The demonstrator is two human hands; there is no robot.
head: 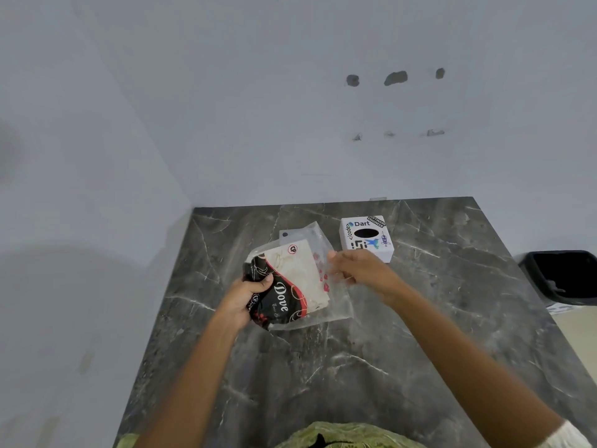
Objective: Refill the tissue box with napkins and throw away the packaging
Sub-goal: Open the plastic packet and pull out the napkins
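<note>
A clear plastic napkin pack [284,295] with black and red "Dove" print is held above the dark marble table [355,367]. White napkins [300,273] show inside it. My left hand [245,299] grips the pack's black lower-left end. My right hand [358,270] pinches the clear plastic at the pack's right side. The white tissue box [366,250], covered in stickers and with a dark oval slot on top, stands just behind my right hand.
A black bin [565,276] with a dark liner stands on the floor past the table's right edge. White walls close off the back and left sides of the table. A small flat pale object [286,235] lies behind the pack.
</note>
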